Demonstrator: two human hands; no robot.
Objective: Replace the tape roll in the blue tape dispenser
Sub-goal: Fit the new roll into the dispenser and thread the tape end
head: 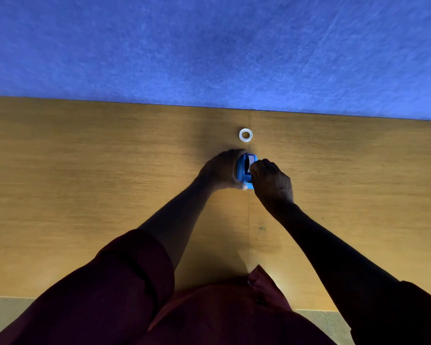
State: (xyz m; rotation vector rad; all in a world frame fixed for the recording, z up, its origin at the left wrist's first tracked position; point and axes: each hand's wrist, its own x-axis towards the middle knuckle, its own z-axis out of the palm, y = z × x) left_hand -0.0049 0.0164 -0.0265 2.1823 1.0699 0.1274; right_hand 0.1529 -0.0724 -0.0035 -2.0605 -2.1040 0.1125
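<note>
Dispenser (244, 170) pinned by the left hand (220, 171), so it wouldn't slide.
Right hand (271, 183) was clenched at it; spare roll (245, 135) parked at 12 o'clock.

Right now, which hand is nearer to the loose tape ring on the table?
Left. The left hand wraps the blue dispenser, its fingertips just short of the white tape ring. The right hand sits nearer the person, at the dispenser's other side.
</note>
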